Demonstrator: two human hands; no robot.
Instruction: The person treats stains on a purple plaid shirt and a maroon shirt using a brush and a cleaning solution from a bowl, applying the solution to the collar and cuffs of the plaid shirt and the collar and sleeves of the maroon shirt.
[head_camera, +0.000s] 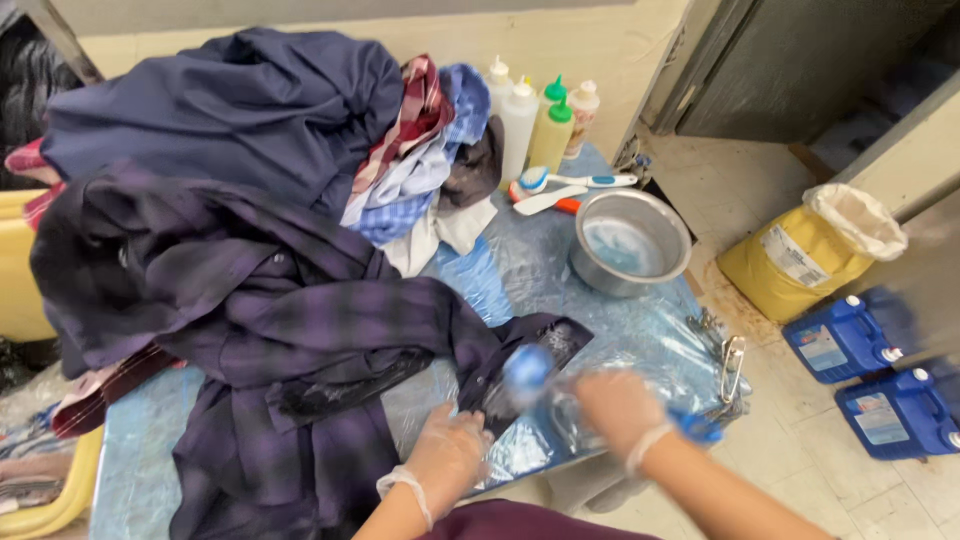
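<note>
A heap of clothes (240, 130) fills the upper left of the frame on the table (140, 460), with a plaid shirt (270, 330) spread below it toward the lower centre, where the left hand (447, 455) presses its cuff and the right hand (620, 405), just right of it, holds a brush (530, 368) over the cuff. Behind them, at upper centre, squeeze bottles (535, 115) stand against the wall, with toothbrushes (570, 185) before them and a metal bowl (630, 240) nearer still. Off the table, at the right edge, a sack (800, 260) sits on the floor above two jugs (870, 375)
</note>
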